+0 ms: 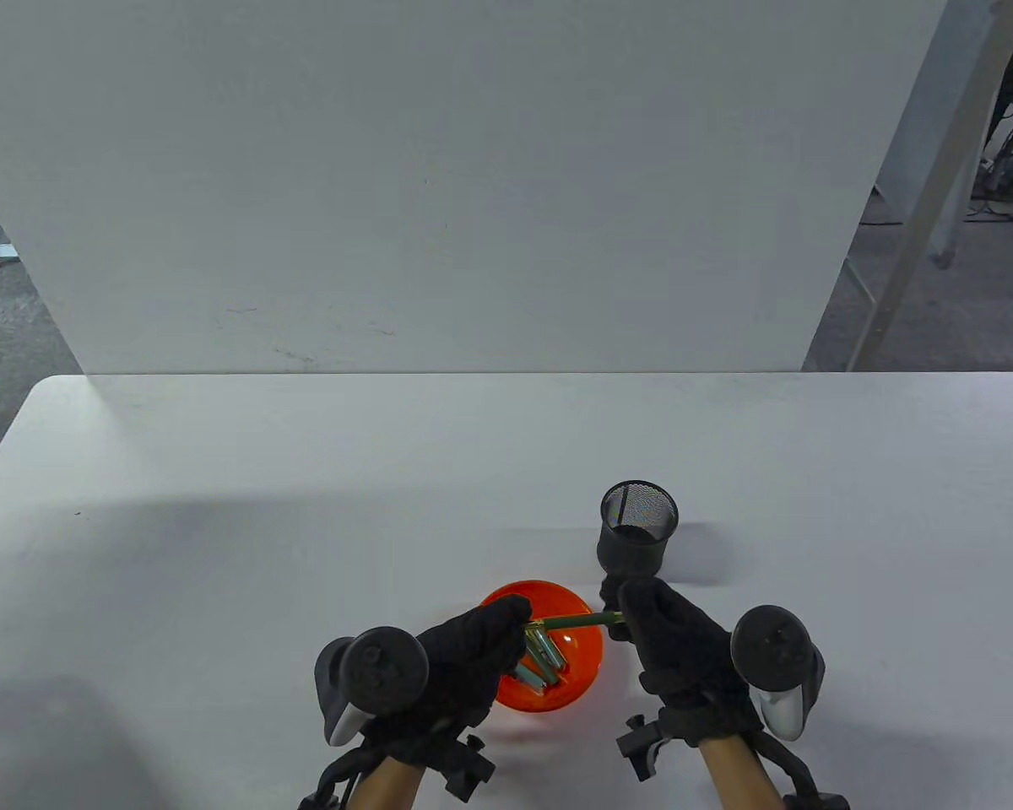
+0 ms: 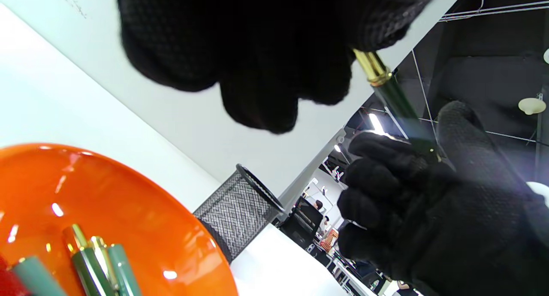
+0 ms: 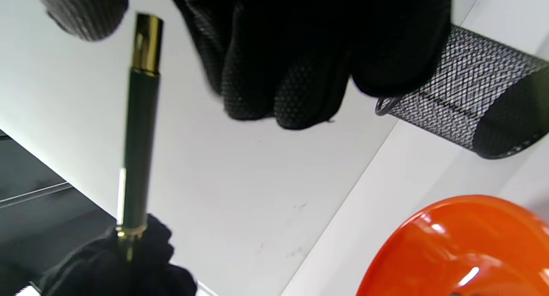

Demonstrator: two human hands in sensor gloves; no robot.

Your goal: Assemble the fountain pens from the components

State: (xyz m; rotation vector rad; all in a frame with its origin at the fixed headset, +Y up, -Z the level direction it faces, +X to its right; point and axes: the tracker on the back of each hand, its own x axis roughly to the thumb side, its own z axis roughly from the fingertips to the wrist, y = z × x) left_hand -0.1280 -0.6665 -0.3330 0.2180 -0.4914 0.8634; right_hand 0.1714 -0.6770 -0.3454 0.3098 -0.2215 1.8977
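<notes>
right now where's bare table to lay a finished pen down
Bare table spreads left of the orange bowl, and more lies right of the mesh cup. It is crowded around the bowl, where the left hand and right hand hold the green pen.

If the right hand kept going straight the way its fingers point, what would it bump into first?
Probably the black mesh pen cup. The right hand points up the table, and the cup stands just beyond its fingertips. The hand may be higher than the cup's base, so depth is uncertain.

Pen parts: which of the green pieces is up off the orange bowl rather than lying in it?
The dark green barrel with gold ends, held level between the left hand and right hand above the orange bowl; the other green pieces lie inside it.
</notes>
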